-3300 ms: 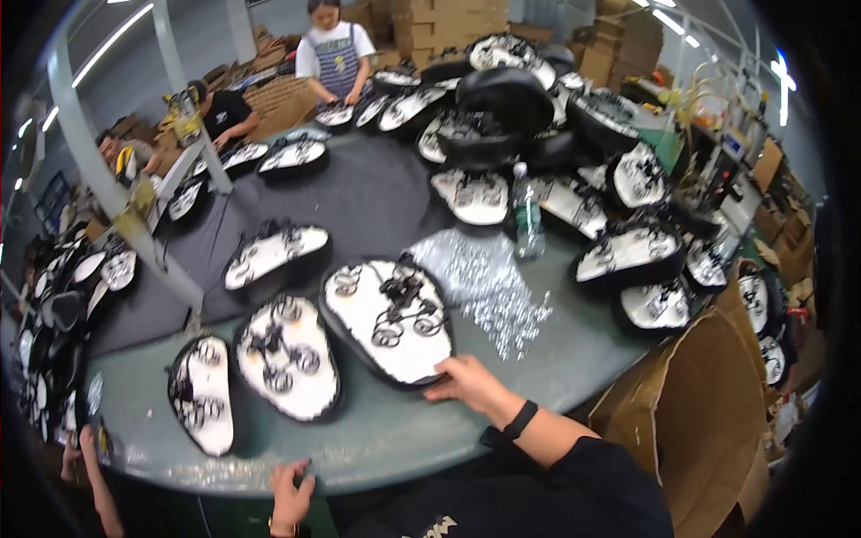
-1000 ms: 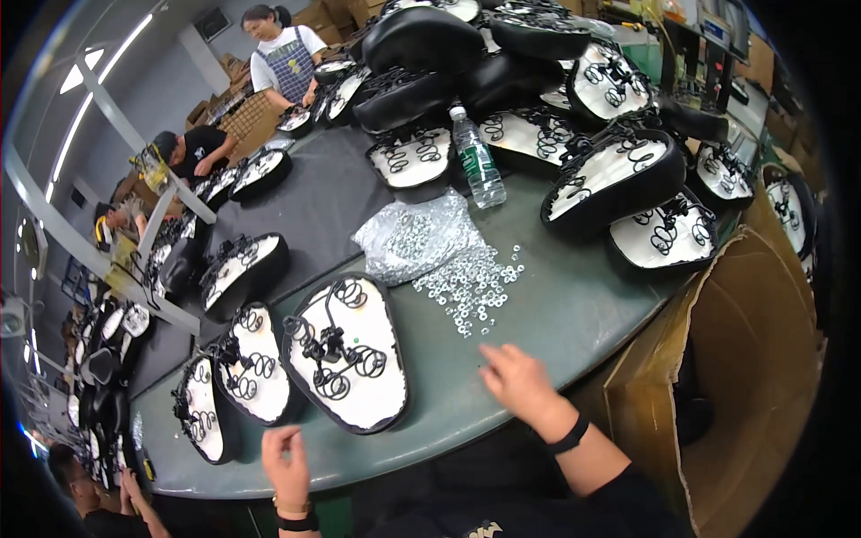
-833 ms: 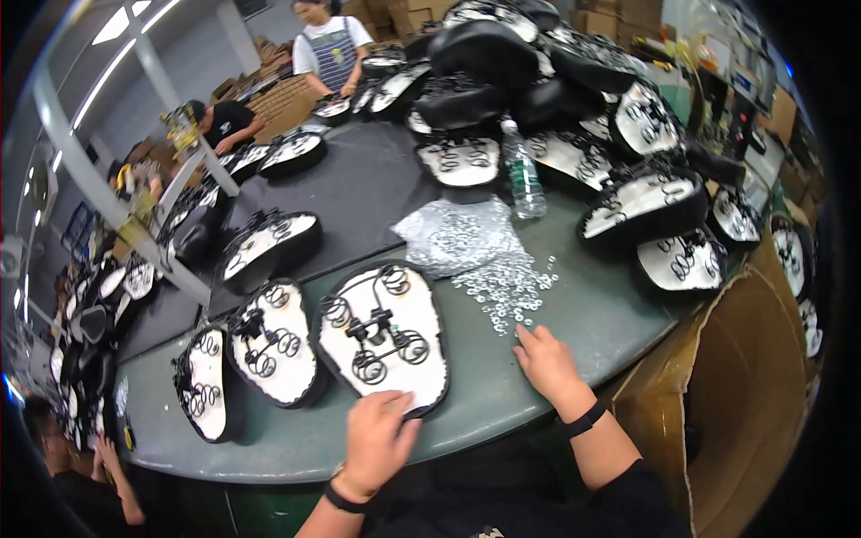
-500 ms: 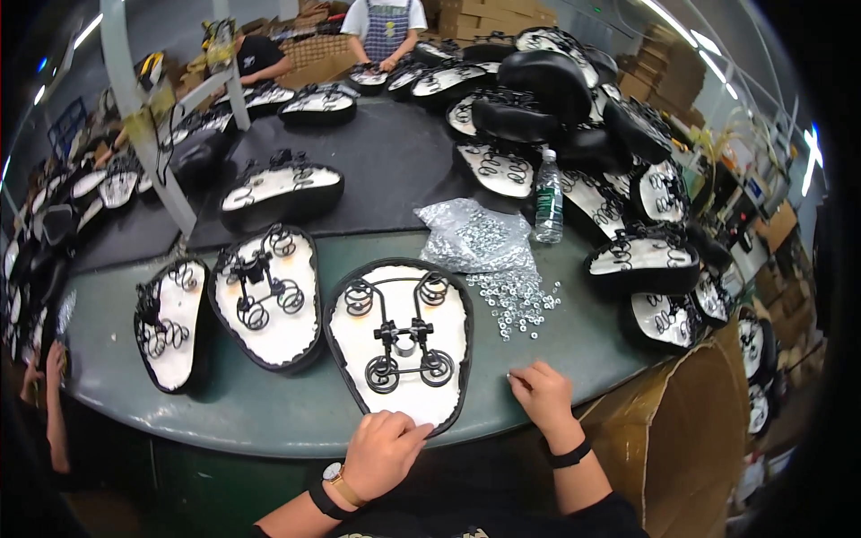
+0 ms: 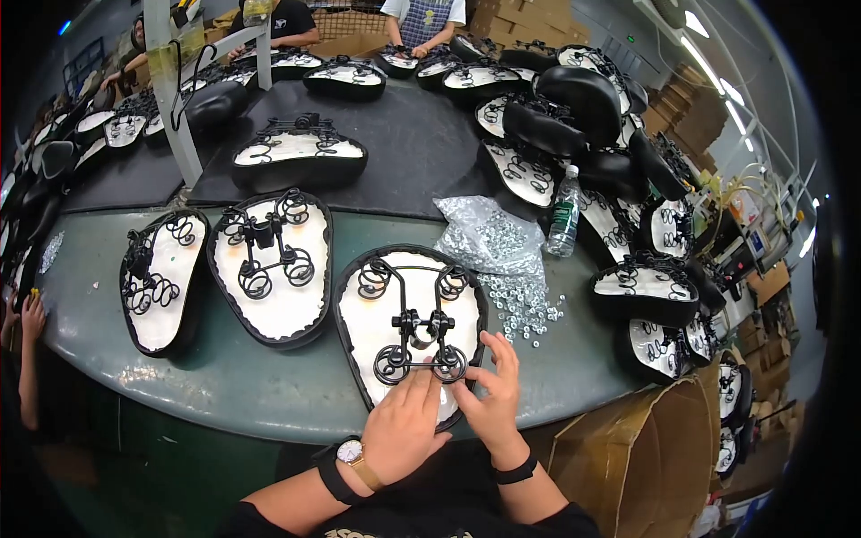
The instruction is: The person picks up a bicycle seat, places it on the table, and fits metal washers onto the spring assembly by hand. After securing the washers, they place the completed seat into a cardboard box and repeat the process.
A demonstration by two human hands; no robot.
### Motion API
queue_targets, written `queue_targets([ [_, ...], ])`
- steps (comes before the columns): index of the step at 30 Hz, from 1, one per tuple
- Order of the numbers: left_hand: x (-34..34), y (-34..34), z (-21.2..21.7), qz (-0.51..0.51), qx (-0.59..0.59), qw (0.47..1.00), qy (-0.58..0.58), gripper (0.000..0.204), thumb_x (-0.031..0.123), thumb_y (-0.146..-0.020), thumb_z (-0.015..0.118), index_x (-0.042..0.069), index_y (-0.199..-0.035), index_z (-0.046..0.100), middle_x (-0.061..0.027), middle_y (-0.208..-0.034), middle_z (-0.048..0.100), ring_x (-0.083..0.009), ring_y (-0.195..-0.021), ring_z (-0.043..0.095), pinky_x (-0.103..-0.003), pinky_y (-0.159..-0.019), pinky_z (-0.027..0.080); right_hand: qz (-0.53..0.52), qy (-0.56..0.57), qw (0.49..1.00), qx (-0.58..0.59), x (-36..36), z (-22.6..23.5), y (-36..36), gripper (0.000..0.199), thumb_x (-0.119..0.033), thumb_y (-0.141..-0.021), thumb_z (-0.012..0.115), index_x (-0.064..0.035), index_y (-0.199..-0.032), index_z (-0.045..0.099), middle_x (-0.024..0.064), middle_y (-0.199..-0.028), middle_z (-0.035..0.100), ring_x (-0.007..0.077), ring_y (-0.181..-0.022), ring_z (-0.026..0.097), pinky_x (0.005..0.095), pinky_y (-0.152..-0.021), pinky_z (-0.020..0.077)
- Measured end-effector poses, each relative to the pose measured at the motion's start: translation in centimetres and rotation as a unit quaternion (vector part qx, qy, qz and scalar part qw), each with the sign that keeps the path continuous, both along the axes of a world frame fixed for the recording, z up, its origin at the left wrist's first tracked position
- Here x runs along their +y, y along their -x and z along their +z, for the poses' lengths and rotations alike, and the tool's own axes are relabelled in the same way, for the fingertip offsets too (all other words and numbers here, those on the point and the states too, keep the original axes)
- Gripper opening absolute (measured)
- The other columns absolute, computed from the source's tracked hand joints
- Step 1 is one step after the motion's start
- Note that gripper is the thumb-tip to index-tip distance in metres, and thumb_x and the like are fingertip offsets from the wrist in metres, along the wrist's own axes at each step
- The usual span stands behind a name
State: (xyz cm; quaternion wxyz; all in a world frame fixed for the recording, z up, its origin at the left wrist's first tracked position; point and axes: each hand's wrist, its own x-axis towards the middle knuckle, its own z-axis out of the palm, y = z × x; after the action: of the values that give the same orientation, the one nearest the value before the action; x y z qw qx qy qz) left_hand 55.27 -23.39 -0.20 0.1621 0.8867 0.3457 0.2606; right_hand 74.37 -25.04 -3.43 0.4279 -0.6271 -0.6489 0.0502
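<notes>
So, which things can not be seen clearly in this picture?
- Head view: left hand covers the near end of the upturned saddle, hiding what its fingertips touch.
- Loose nuts: too small to count.
- Right hand: any held part is hidden by its fingers.

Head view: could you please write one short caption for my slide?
Both hands, left hand and right hand, rest on the spring frame of an upturned bicycle saddle beside loose nuts.
</notes>
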Motion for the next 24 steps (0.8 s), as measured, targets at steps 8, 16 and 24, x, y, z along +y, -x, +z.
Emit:
queue_targets([
  [8,0.2,-0.5,-0.2,0.008,0.031,0.999,-0.020,0.091,0.028,-0.064,0.095,-0.010,-0.137,0.055,-0.0232,-0.137,0.058,-0.0350,-0.125,0.063,-0.039,-0.102,0.054,-0.007,-0.001,0.993,0.116,1.2,-1.5,0.3,0.011,-0.007,-0.082,0.081,-0.0051,-0.093,0.079,0.0201,-0.154,0.052,0.0412,-0.146,0.042,0.0493,-0.110,0.0403],
  [16,0.0,-1.1,-0.4,0.030,0.055,0.996,-0.059,0.090,0.028,-0.062,0.095,-0.009,-0.134,0.057,-0.0219,-0.134,0.060,-0.0321,-0.116,0.068,-0.036,-0.095,0.057,0.027,0.025,0.987,0.156,2.0,-1.6,0.4,0.016,-0.011,-0.085,0.083,-0.0054,-0.100,0.081,0.0194,-0.159,0.044,0.0372,-0.145,0.041,0.0484,-0.109,0.0404],
  [24,-0.4,-1.2,-0.9,0.041,0.058,0.994,-0.079,0.089,0.030,-0.065,0.093,-0.009,-0.136,0.056,-0.0214,-0.132,0.061,-0.0302,-0.113,0.069,-0.035,-0.090,0.058,0.027,0.012,0.986,0.163,2.1,-2.2,0.1,0.015,-0.011,-0.082,0.086,-0.0042,-0.095,0.081,0.0191,-0.157,0.046,0.0382,-0.144,0.041,0.0483,-0.115,0.0373],
])
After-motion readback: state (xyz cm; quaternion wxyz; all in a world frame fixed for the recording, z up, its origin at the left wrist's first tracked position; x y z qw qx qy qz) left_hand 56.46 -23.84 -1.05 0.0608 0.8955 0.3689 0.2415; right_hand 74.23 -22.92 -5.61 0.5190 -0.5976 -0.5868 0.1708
